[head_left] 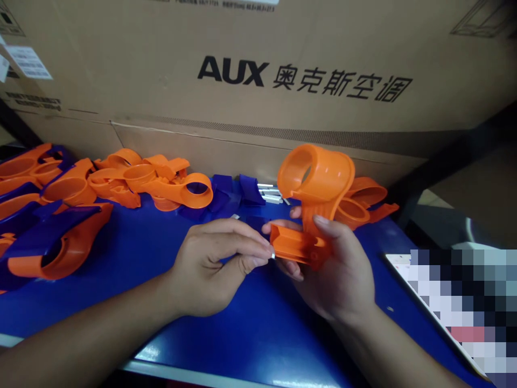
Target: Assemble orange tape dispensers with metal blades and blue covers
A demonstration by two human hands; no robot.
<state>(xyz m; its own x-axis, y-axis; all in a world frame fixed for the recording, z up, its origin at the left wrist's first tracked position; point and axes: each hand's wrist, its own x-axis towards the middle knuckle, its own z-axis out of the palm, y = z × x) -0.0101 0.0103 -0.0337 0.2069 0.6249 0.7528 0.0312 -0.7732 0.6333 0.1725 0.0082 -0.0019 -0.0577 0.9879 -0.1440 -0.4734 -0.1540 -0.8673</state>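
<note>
Orange plastic part (323,167) held in the right grip (341,277), a small pale piece (273,256) pinched in the left grip (218,264).
The part's ring rises above the right grip's thumb and its open channel points toward the left grip, over the blue counter (226,345). It looks light, fairly stiff and smooth, perhaps slightly slippery; the solid neck below the ring seems the best hold, as the channel's thin walls might flex if squeezed. The pale piece, mostly hidden, looks light and rigid, suited to a fingertip pinch near one end; whether it touches the channel, I cannot tell.
</note>
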